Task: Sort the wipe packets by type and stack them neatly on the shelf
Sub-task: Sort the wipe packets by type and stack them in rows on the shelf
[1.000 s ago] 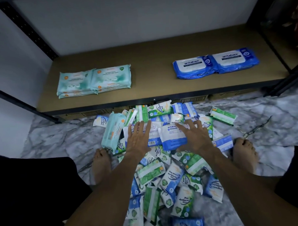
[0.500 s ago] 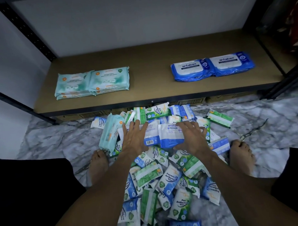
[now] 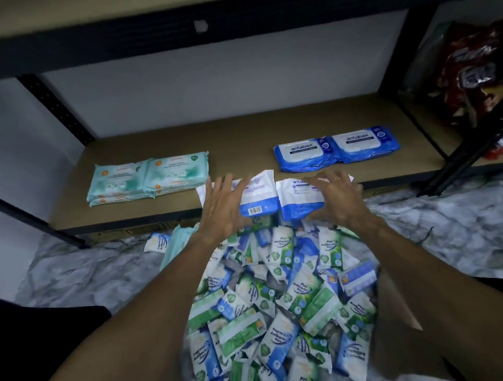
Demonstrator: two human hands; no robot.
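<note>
Hands are up above the pile with a bunch of white-and-blue packets (image 3: pixel 299 199) squeezed between them. Two packets show, side by side. The bunch hangs just over the near edge of the shelf (image 3: pixel 242 139), not touching the board.

Left hand (image 3: pixel 222 209): fingers straight and spread, laid flat on the left packet, whose barcode end points near.

Right hand (image 3: pixel 337 198): fingers arched over the top of the right packet with the thumb under it. It looks clamped on, though motion blur there leaves that less than certain.

On the shelf:
- Teal packs (image 3: pixel 149 177) lie on the left in two low stacks, side by side and slightly overlapping.
- Blue antabax packs (image 3: pixel 335 149) lie on the right, two side by side and touching.
- The two groups are well apart, and the held bunch sits between them, nearer the front.

On the marble floor (image 3: pixel 448 233), a loose pile of small packets (image 3: pixel 278 304) in green, blue and white lies between the forearms, jumbled at all angles. One teal pack on the floor (image 3: pixel 177 242) leans at the pile's far-left edge, partly behind the left forearm.

Red snack bags (image 3: pixel 475 65) sit on the neighbouring shelf, far right.
</note>
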